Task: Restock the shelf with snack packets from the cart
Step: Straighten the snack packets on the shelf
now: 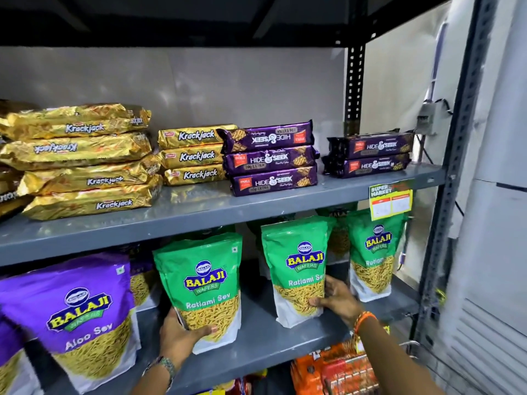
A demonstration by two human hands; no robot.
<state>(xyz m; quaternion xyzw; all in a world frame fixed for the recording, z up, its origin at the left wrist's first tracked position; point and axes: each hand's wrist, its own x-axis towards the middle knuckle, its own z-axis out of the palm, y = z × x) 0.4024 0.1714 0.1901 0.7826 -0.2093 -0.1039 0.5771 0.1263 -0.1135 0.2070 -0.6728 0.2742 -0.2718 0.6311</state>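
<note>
Two green Ratlami Sev pouches stand upright on the grey middle shelf (256, 332). My left hand (182, 334) grips the lower left corner of the left pouch (202, 283), thumb across its front. My right hand (336, 302) holds the lower right edge of the middle pouch (296, 266). A third green pouch (373, 252) stands to the right, with more behind it. The cart is hidden; only orange packets (336, 372) show below the shelf at the bottom right.
Purple Aloo Sev pouches (77, 315) stand at the left of the same shelf. The shelf above holds gold Krackjack stacks (85, 161) and purple Hide & Seek packs (271, 158). A yellow price tag (390, 201) hangs from its edge. A slotted metal upright (445, 223) bounds the right side.
</note>
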